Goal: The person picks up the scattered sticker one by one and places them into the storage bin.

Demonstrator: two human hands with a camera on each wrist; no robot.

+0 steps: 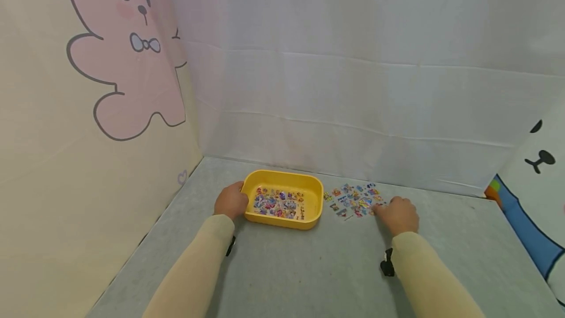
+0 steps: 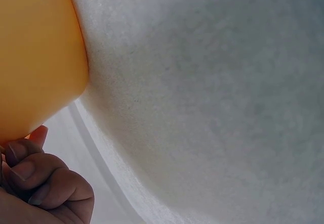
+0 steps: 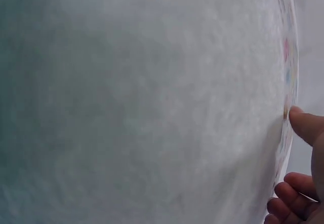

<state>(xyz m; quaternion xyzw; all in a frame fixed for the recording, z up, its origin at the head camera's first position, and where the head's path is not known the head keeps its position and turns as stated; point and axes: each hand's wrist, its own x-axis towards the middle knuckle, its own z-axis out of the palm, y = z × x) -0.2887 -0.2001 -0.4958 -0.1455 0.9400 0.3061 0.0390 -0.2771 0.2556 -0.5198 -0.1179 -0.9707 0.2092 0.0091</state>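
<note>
– Grey counter (image 1: 309, 274): where is the sticker sheet (image 1: 353, 201) placed?
– Between yellow tray (image 1: 278, 221) and right hand (image 1: 399, 215), edge touched; whether pinched cannot be told. Tray is gripped by the left hand (image 1: 231, 200).

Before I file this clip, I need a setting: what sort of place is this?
Probably a cloth-screened booth: white cloth hangs behind a grey table, with a pink cartoon animal on the left.
</note>
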